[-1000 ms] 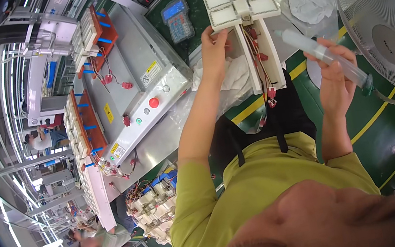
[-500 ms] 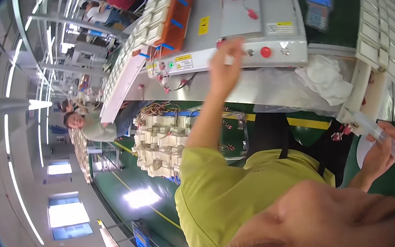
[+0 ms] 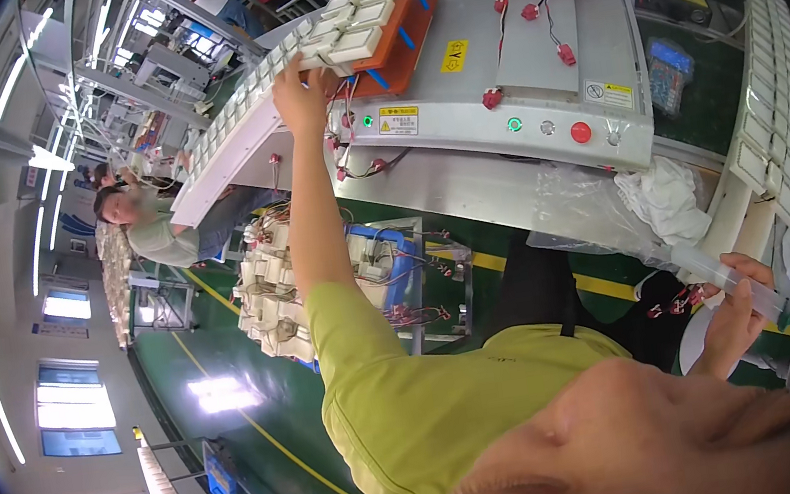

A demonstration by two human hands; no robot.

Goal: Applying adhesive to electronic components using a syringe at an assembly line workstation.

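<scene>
The left hand reaches to the white boxes at the near corner of the orange rack, beside the left rail. I cannot tell whether its grip is closed on a box or only lies there. The right hand has its grip wrapped around a clear syringe, near the lower end of the right rail. How full the syringe is, I cannot tell.

As I judge, placing looks well advanced: boxes already sit in rows on the rack and on both rails. Not yet connected, it seems, are several red plugs, lying loose with their wires on the grey machine.
</scene>
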